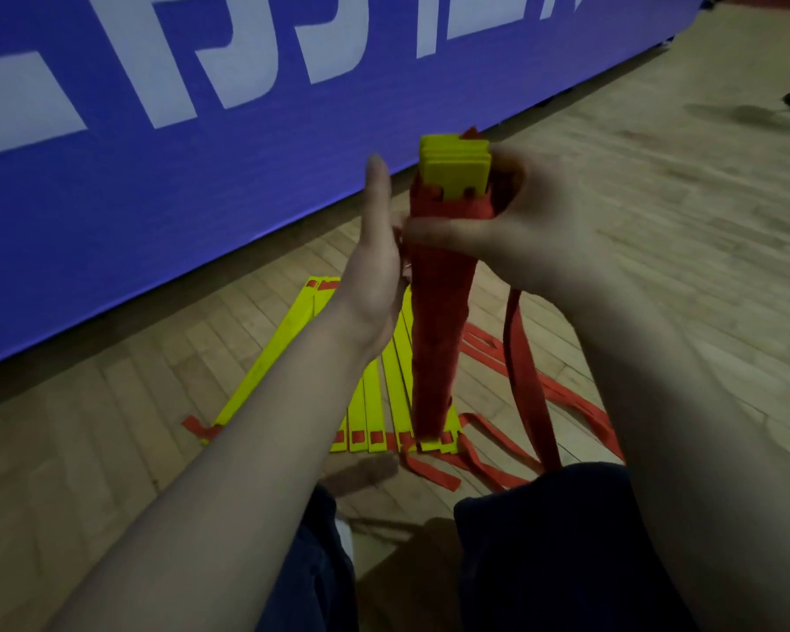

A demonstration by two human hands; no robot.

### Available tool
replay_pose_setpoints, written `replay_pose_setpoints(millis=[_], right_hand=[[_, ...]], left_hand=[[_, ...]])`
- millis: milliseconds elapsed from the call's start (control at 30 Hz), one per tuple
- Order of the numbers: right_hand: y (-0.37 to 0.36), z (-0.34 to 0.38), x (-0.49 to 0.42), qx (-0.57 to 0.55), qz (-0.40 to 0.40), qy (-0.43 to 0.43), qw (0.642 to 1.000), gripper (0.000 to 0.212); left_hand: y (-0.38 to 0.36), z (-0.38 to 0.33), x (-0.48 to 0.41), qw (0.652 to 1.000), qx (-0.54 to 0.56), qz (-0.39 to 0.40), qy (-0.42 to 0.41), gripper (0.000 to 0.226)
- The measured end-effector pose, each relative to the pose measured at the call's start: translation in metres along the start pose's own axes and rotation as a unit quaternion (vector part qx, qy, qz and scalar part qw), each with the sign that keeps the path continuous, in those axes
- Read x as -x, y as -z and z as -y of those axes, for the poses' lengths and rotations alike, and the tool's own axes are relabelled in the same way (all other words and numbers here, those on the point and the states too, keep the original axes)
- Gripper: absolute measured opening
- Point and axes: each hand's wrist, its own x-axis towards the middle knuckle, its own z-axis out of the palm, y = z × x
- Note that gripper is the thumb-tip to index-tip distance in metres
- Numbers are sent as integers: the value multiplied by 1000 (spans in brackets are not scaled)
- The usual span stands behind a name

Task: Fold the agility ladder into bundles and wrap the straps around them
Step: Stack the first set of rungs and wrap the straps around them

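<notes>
Strap-wrapped rung bundle (pixel 439 312) is held upright between the hands. The right hand (pixel 521 230) curls its fingers round the top, thumb across the front. The left hand (pixel 375 266) lies flat against the side, fingers straight and together. Best practice: keep the strap tail (pixel 525 367) below the right fingers taut (slack loosens wraps).
</notes>
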Motion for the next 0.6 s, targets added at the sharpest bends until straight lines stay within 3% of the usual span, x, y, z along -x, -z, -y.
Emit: replay_pose_setpoints(millis=[100, 233, 333, 467, 600], right_hand=[[-3, -7, -5, 42, -136, -27, 990, 53], [-1, -1, -5, 53, -247, -73, 965, 49], [-13, 10, 1, 30, -267, -85, 959, 42], [-21, 20, 5, -27, -226, -112, 967, 32], [-2, 20, 2, -101, -48, -148, 983, 31]], left_hand=[[2, 11, -5, 996, -50, -64, -34, 34], [-16, 30, 1, 967, -233, -17, -100, 72], [-31, 44, 5, 937, -298, -71, -170, 83], [-21, 40, -6, 912, -309, -163, -216, 54], [-2, 26, -8, 876, -395, -176, -213, 48]])
